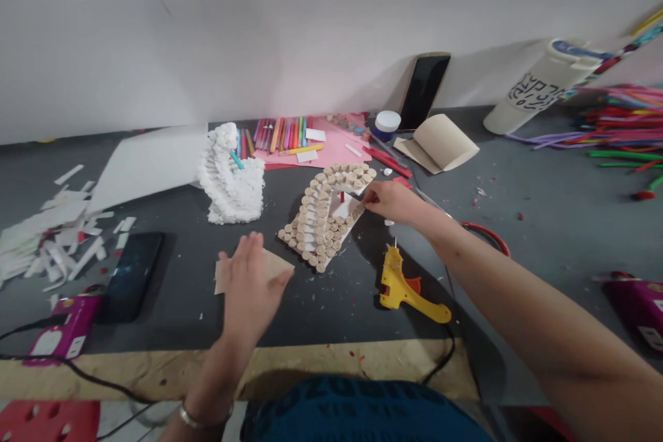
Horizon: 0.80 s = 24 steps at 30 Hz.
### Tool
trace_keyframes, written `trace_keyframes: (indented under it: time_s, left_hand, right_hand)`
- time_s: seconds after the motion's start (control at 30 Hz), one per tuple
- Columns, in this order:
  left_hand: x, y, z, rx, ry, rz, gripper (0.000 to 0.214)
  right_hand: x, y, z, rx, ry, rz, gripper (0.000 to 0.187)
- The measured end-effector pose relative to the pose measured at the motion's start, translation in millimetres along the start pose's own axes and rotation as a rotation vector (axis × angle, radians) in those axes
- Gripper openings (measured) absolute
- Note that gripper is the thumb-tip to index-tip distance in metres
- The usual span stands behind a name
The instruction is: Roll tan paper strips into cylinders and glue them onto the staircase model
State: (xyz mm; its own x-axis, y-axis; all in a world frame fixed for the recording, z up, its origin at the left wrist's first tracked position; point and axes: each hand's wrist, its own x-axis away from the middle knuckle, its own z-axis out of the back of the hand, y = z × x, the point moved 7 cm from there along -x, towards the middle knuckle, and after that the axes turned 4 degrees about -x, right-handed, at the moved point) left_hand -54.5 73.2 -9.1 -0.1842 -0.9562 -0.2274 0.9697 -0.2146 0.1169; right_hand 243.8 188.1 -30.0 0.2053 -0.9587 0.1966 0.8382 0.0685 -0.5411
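My left hand (249,283) lies over a piece of brown paper (273,266) on the dark table, fingers stretched out. A small craft model (318,221), a curved staircase on a base covered with small tan paper rolls, stands in the middle. At its right edge my right hand (386,202) has thumb and finger pinched together; whatever is between them is hidden. A short red post (342,197) rises from the model's white inside. Below my right hand, a yellow glue gun (398,283) lies with its nozzle pointing away from me.
A white, rough-coated model (233,183) stands left of centre. Behind are markers (284,135) on pink paper, a white-lidded jar (387,123), a brown paper roll (445,143) and a tumbler (541,86). Paper scraps (56,235) and a phone (135,273) lie left, pipe cleaners (621,124) right.
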Motion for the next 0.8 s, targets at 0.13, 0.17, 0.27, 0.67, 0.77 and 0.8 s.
trace_keyframes:
  time_s: [0.13, 0.17, 0.27, 0.67, 0.77, 0.8]
  left_hand:
    - [1.8, 44.1, -19.3, -0.016, -0.014, -0.112, 0.108]
    - [0.7, 48.7, -22.7, -0.028, -0.008, -0.112, 0.109]
    - [-4.8, 48.1, -28.1, -0.031, 0.005, -0.079, 0.107]
    - [-16.5, 30.1, -35.8, 0.107, -0.095, -0.101, 0.105]
    - [-18.5, 25.8, -34.4, 0.090, -0.084, -0.071, 0.110]
    - [-19.7, 24.1, -33.6, 0.085, -0.074, -0.055, 0.110]
  right_hand:
    - [1.0, -1.3, 0.7, 0.000, 0.003, -0.009, 0.012]
    - [1.2, -1.8, 0.9, -0.003, 0.002, -0.009, 0.012]
    - [1.5, -2.3, 0.6, -0.015, 0.001, -0.010, 0.012]
    - [3.3, -0.7, -4.9, -0.064, 0.007, 0.001, 0.009]
    - [4.6, -0.5, -5.4, -0.088, 0.007, 0.000, 0.009]
    - [5.1, 0.0, -5.2, -0.100, 0.005, -0.002, 0.009]
